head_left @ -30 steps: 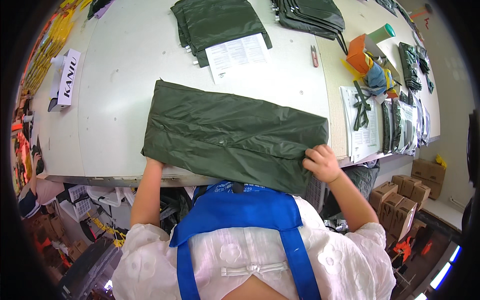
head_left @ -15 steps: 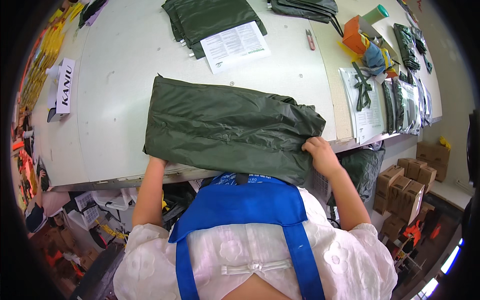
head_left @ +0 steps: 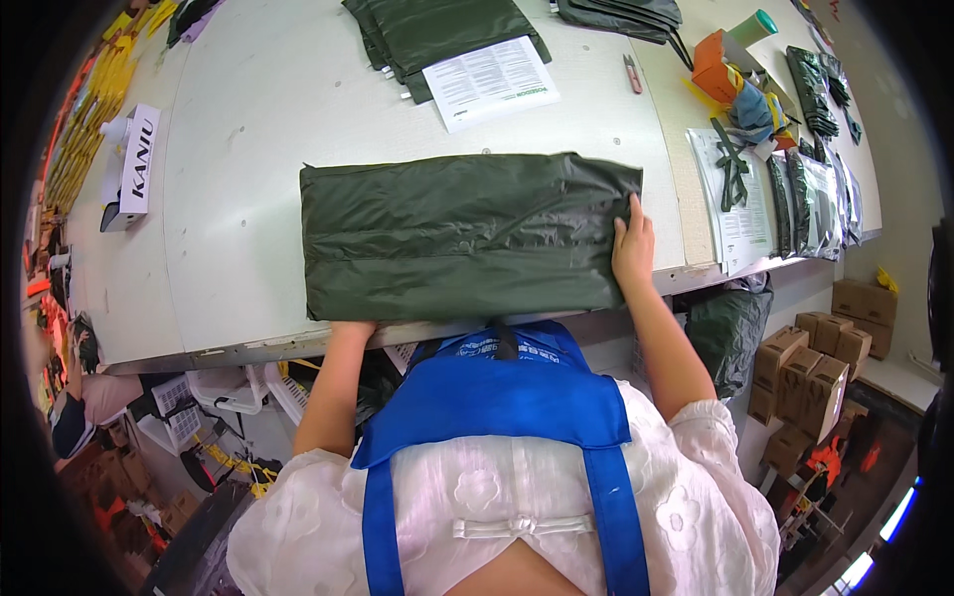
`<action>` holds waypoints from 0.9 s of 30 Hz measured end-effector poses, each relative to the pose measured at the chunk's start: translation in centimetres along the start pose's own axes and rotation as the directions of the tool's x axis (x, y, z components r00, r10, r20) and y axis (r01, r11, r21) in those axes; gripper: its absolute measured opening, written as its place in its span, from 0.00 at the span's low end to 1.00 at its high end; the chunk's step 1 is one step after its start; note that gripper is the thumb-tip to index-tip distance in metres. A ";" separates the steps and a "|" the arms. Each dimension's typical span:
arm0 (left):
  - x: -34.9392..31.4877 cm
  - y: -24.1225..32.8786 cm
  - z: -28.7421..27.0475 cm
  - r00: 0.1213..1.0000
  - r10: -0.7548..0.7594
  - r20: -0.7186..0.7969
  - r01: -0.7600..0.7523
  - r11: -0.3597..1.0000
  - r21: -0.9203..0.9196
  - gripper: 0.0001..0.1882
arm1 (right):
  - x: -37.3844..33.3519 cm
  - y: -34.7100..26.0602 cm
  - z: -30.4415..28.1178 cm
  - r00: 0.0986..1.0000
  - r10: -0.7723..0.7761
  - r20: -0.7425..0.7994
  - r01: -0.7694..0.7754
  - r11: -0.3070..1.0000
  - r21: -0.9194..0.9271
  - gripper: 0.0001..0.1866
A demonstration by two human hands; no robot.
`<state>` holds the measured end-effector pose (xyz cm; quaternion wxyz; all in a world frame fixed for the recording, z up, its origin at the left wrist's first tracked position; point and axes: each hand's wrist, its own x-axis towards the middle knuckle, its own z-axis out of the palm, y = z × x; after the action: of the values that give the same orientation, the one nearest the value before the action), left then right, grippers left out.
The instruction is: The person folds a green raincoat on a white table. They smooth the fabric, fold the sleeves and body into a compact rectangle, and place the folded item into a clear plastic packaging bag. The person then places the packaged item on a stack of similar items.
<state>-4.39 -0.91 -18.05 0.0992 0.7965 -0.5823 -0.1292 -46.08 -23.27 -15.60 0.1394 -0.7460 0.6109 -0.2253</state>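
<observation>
A dark green, shiny garment, folded into a long rectangle, lies on the white table in front of me. A placket with small snaps seems to run along its middle. Its right end looks wrinkled. My right hand rests along its right edge, thumb and fingers stretched and apart, touching the fabric. Beneath the near left edge goes my left hand; only its back near the wrist shows, and the fingers are hidden under the cloth.
Beyond the garment lie a stack of folded green pieces, a printed sheet and red-handled thread snips. To the right are an orange box, papers with a green strap and bagged packages. A white box stands left.
The garment's right end has been spread from a bunched, slanting shape into a straighter rectangle. My right hand has moved up along that edge and its fingers have straightened; my left hand slid inward.
</observation>
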 end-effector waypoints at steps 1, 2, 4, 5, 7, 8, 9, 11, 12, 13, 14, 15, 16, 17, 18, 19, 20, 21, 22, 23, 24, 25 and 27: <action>-0.4 0.6 -0.5 0.999 -0.029 0.016 0.029 0.999 -0.016 0.33 | 1.4 0.0 0.2 0.999 -0.044 -0.011 0.044 0.999 0.011 0.27; -0.9 1.0 -0.9 0.998 -0.062 0.032 0.063 0.998 -0.029 0.32 | 2.9 -0.4 0.1 0.999 -0.021 0.037 0.020 1.000 0.014 0.27; -2.3 1.6 -1.3 0.999 0.025 0.047 -0.030 0.993 0.113 0.30 | 5.4 -1.0 -0.5 0.992 0.019 0.126 -0.016 1.000 -0.026 0.25; -2.8 1.9 -1.4 0.996 0.063 0.057 -0.072 0.981 0.182 0.29 | 6.4 -2.5 -1.2 0.978 0.099 0.181 -0.061 0.977 -0.206 0.24; -3.7 2.8 -1.6 0.998 0.048 0.029 -0.051 0.989 0.136 0.28 | 6.5 -4.4 -2.3 0.984 0.125 0.127 -0.062 0.909 -0.413 0.24; -3.8 3.4 -1.7 0.999 0.038 0.015 -0.040 0.993 0.110 0.28 | 6.3 -4.9 -1.9 0.976 0.181 0.123 -0.126 0.925 -0.359 0.25; -3.8 4.2 -1.9 0.994 -0.004 0.109 -0.001 0.999 0.051 0.28 | 6.2 -5.2 -1.3 0.964 0.235 0.125 -0.189 0.934 -0.304 0.25; -3.6 5.6 -3.4 0.951 -0.061 0.303 0.082 0.995 -0.057 0.26 | 5.4 -5.1 -0.5 0.942 0.314 0.121 -0.274 0.924 -0.268 0.25; -3.8 5.8 -4.7 0.919 0.118 0.375 -0.037 0.976 -0.217 0.26 | 5.3 -4.4 -0.2 0.936 0.331 0.118 -0.287 0.914 -0.286 0.25; -3.9 6.0 -6.6 0.860 0.298 0.415 -0.138 0.918 -0.373 0.26 | 5.6 -3.7 0.0 0.930 0.349 0.115 -0.303 0.905 -0.297 0.25; -3.9 6.4 -9.0 0.773 0.473 0.422 -0.216 0.823 -0.526 0.25 | 5.8 -3.0 -0.2 0.928 0.351 0.125 -0.300 0.903 -0.307 0.24; -1.8 7.1 -13.4 0.628 0.398 0.668 0.160 0.774 -0.612 0.23 | 6.1 -3.0 -0.2 0.926 0.352 0.139 -0.293 0.899 -0.326 0.24; -0.7 5.3 -13.8 0.795 0.321 0.514 0.116 0.752 -0.649 0.19 | 6.6 -3.0 -0.4 0.924 0.346 0.163 -0.275 0.897 -0.347 0.24; 1.1 4.9 -14.6 0.963 0.200 0.182 -0.028 0.745 -0.666 0.19 | 7.0 -3.3 -0.4 0.920 0.342 0.189 -0.255 0.892 -0.374 0.24; 3.9 3.4 -14.3 0.989 0.119 -0.084 -0.145 0.860 -0.490 0.21 | 7.2 -3.9 -0.5 0.919 0.343 0.194 -0.249 0.887 -0.390 0.24; 6.5 1.7 -13.9 0.948 0.178 -0.264 -0.224 0.962 -0.156 0.23 | 7.6 -4.6 -0.7 0.918 0.346 0.193 -0.246 0.879 -0.408 0.24; 8.6 0.2 -12.8 0.930 0.199 -0.310 -0.203 0.979 0.021 0.23 | 8.0 -5.0 -0.7 0.918 0.348 0.193 -0.242 0.873 -0.425 0.24; 10.6 -1.3 -11.0 0.908 0.222 -0.356 -0.161 0.968 0.192 0.21 | 8.0 -5.2 -0.5 0.919 0.349 0.184 -0.248 0.874 -0.418 0.24; 12.1 -3.1 -9.6 0.940 0.173 -0.295 -0.153 0.984 0.090 0.19 | 8.0 -5.3 -0.1 0.920 0.352 0.176 -0.256 0.875 -0.411 0.25; 13.3 -3.8 -8.9 0.966 0.130 -0.225 -0.137 0.990 -0.016 0.17 | 8.1 -5.0 0.2 0.919 0.357 0.165 -0.266 0.874 -0.407 0.25; 14.1 -4.0 -7.9 0.986 0.090 -0.143 -0.087 0.996 0.027 0.16 | 8.0 -4.1 0.8 0.923 0.359 0.141 -0.278 0.872 -0.402 0.25; 14.7 -4.0 -7.2 0.997 0.043 -0.058 -0.039 0.997 0.074 0.15 | 8.1 -3.7 1.1 0.923 0.358 0.139 -0.280 0.875 -0.395 0.25; 15.3 -4.1 -5.9 1.000 0.008 -0.028 -0.005 0.991 0.134 0.14 | 8.2 -3.0 1.8 0.925 0.355 0.136 -0.283 0.881 -0.379 0.25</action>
<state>5.66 -14.22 -15.10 0.0543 0.8012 -0.5908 -0.0783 -41.37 -30.72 -14.29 0.1001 -0.6664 0.7388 -0.0092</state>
